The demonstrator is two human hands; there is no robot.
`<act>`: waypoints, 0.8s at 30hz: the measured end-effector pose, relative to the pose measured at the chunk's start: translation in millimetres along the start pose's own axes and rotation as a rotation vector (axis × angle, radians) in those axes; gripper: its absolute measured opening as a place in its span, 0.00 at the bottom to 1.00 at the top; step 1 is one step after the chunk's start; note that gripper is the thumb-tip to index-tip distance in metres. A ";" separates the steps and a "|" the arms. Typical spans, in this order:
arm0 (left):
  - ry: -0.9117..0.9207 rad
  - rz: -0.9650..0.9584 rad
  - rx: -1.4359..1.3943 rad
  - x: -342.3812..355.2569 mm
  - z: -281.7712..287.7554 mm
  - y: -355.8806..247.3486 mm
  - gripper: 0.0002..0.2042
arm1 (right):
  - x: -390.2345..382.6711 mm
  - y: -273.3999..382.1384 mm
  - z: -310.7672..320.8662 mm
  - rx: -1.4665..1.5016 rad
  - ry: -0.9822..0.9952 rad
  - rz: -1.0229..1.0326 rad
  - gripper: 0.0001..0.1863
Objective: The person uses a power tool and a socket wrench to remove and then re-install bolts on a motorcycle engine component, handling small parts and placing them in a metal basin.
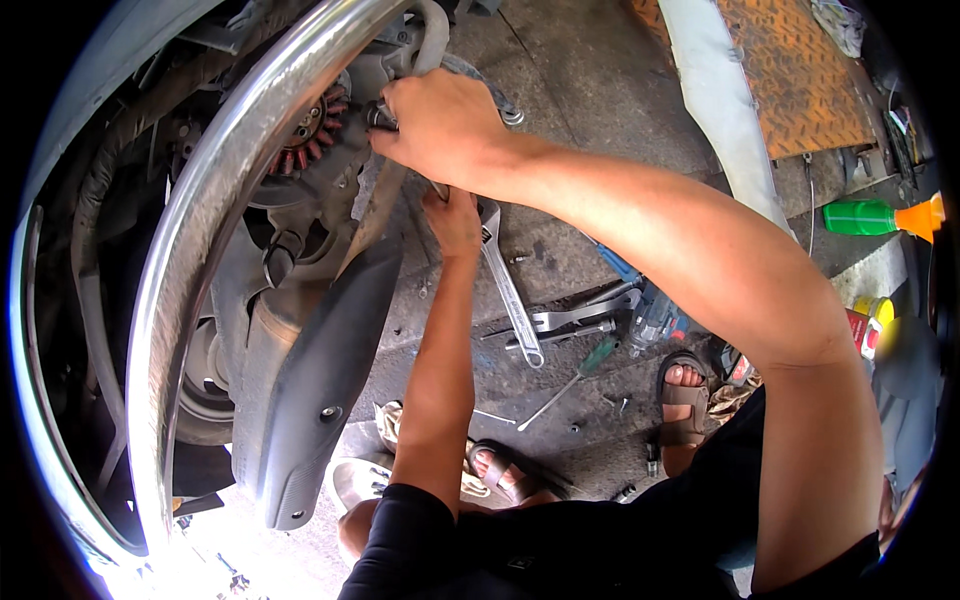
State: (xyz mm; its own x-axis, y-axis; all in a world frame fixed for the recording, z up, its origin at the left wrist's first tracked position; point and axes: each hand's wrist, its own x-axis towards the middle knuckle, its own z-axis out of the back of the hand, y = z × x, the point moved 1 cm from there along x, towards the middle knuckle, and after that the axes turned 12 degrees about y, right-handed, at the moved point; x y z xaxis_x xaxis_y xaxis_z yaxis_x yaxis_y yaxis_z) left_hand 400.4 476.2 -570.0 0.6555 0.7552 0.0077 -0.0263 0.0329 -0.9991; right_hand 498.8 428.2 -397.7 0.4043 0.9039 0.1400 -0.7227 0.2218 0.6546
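Note:
My right hand [445, 120] is closed around the head of a metal tool that looks like a socket wrench [378, 115], beside the scooter's engine [375, 80]. Just below it, my left hand [452, 222] is closed on the lower part of the same tool, whose shaft shows briefly between the hands. The tool's working end is partly hidden by my right fingers. Left of my hands sits a round part with red coils [310, 130]. Under it hangs the exhaust with its dark heat shield [335, 400].
A chrome rail [165, 260] curves across the left. On the floor lie an adjustable wrench [510, 290], a steel holding tool [585, 312], a green-handled screwdriver [597, 357] and a power driver [655, 322]. At right are a green bottle [860, 217] and an orange metal plate [810, 90].

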 end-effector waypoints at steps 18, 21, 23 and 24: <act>0.032 -0.073 -0.068 1.8 -1.7 3.4 0.12 | -0.3 3.2 0.3 -0.011 0.004 0.016 0.16; 0.018 -0.086 -0.057 2.5 -3.3 2.6 0.12 | 0.3 2.4 1.4 -0.012 0.015 0.011 0.16; 0.025 -0.095 -0.083 3.3 -2.2 3.6 0.12 | 1.3 3.1 1.3 -0.018 0.012 0.018 0.16; 0.026 -0.094 -0.084 3.6 -2.4 4.4 0.12 | 1.4 2.8 1.4 -0.027 0.010 0.022 0.16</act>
State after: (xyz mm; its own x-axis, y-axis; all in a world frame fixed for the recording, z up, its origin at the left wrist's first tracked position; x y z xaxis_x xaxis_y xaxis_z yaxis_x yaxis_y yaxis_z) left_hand 404.4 477.4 -574.5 0.6715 0.7340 0.1018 0.0991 0.0472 -0.9940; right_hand 498.1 429.6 -394.6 0.3827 0.9121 0.1469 -0.7461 0.2113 0.6314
